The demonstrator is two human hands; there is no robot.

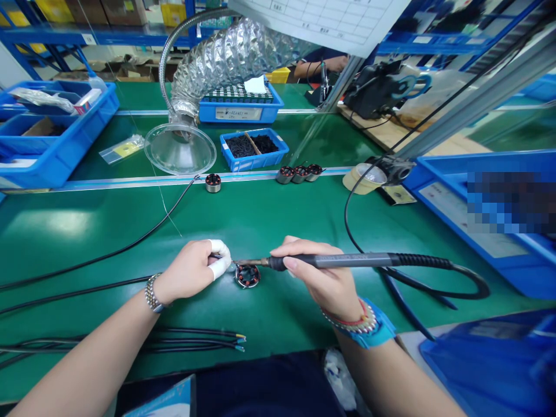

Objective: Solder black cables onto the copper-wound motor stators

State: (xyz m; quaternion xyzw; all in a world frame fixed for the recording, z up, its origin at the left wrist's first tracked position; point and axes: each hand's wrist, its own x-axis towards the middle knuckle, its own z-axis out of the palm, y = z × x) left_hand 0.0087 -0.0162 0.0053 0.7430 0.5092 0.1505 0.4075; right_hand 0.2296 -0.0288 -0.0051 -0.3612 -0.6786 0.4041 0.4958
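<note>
My right hand [317,275] grips a grey soldering iron [347,260] like a pen, its thin metal tip reaching left to just above a small round motor stator [247,275]. The stator has red and black parts and lies flat on the green ESD mat [278,220]. My left hand [189,269], with white finger cots on two fingers, pinches a thin dark wire [216,255] close beside the stator. The tip and the wire end nearly meet over the stator, but I cannot tell whether they touch.
Several black cables [108,341] with bare coloured ends lie left of my arms. Several more stators [299,174] and a blue bin of black parts [254,149] stand beyond. A clear fume hood [179,149] on a foil duct hangs back left. Blue bins [56,133] sit far left.
</note>
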